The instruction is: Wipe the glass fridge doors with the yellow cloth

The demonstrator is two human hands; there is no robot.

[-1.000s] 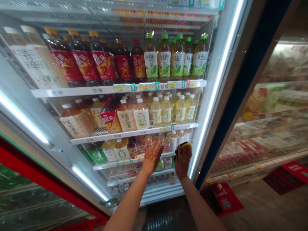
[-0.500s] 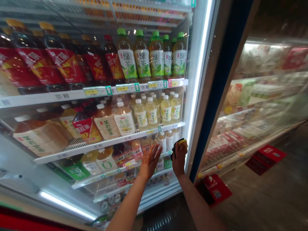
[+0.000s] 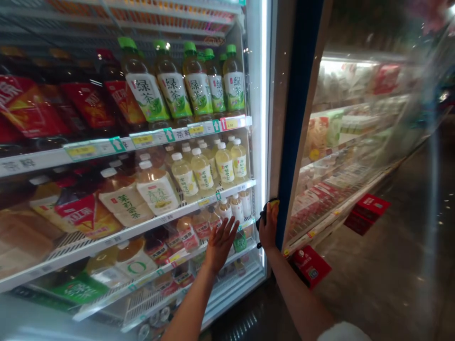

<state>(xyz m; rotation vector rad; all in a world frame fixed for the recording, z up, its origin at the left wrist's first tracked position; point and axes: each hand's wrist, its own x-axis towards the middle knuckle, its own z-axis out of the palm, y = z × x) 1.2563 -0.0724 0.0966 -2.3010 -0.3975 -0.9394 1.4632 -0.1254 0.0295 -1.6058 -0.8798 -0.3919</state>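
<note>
My left hand (image 3: 220,245) is spread flat against the glass door (image 3: 209,327) of a drinks fridge, fingers stretched and holding nothing. To its right, my right hand (image 3: 268,232) grips a black-and-yellow sponge (image 3: 262,219); the fingers cover much of it. This sponge is against the door's right edge, beside the lit strip (image 3: 263,118). Behind the glass stand green tea bottles (image 3: 199,90) with green caps, pale yellow bottles (image 3: 204,170) with white caps and red-labelled bottles (image 3: 85,102).
White shelf edges (image 3: 192,208) with price tags cross the fridge. A dark blue panel (image 3: 302,71) separates it from another lit display case (image 3: 341,142) on the right. Red signs (image 3: 309,265) stick out low from that case, above the floor (image 3: 384,284).
My right hand has moved with the sponge rightward across the glass to the door's edge. The view has turned right. My left hand stays spread on the glass.
</note>
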